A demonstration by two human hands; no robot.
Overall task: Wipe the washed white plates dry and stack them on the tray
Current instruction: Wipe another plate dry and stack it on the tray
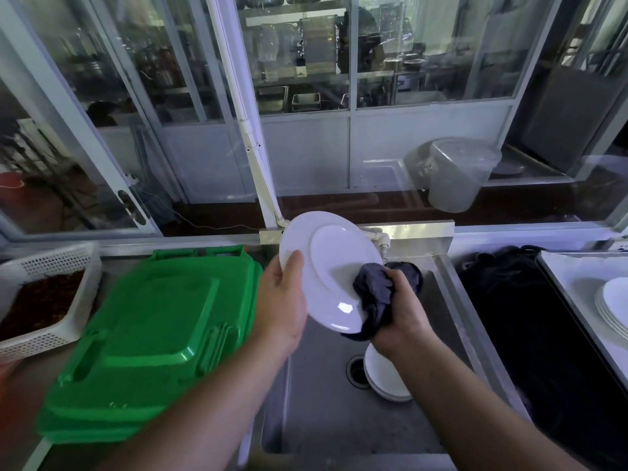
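A white plate (334,266) is held tilted above the steel sink (326,416), its underside facing me. My left hand (283,297) grips its left rim, thumb on the face. My right hand (402,312) grips a dark grey cloth (375,294) bunched against the plate's lower right edge. A small pile of white plates (384,377) lies in the sink beside the drain, partly hidden by my right forearm. At the far right, a stack of white plates (615,309) rests on a pale tray (571,270), cut off by the frame edge.
A stack of green plastic lids (149,338) lies on the counter left of the sink. A white perforated basket (44,294) with dark red contents stands at far left. A dark bin (530,328) lies between sink and tray. Glass partitions rise behind.
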